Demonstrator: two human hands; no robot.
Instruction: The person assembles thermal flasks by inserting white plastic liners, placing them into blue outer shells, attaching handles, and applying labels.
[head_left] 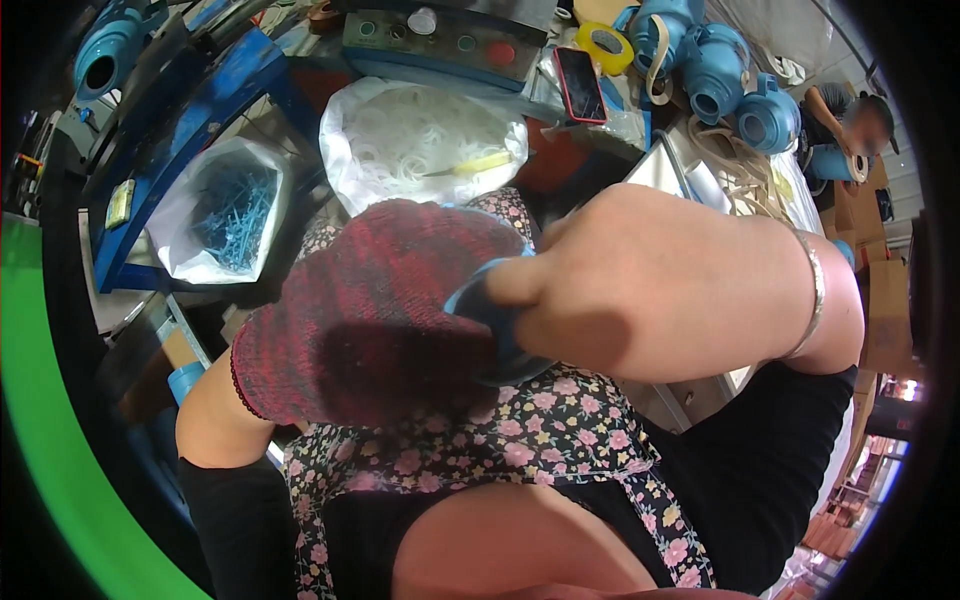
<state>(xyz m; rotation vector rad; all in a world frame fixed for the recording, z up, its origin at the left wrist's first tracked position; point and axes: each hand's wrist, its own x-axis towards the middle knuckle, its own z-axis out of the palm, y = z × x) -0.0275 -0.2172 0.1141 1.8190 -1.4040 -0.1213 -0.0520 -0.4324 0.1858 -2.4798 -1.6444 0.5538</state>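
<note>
Above the floral apron [520,435], the gloved left hand [385,300] is wrapped round a blue hollow part [515,362] while the bare right hand [610,285] grips its edge. Beyond it sit a white bag [345,165] of translucent scraps, another bag [180,225] of blue strips, and a control panel [435,52]. Farther right, blue housings [715,65] crowd a pale-covered table [801,205], past which a person [830,108] works near cardboard boxes [885,310].
</note>
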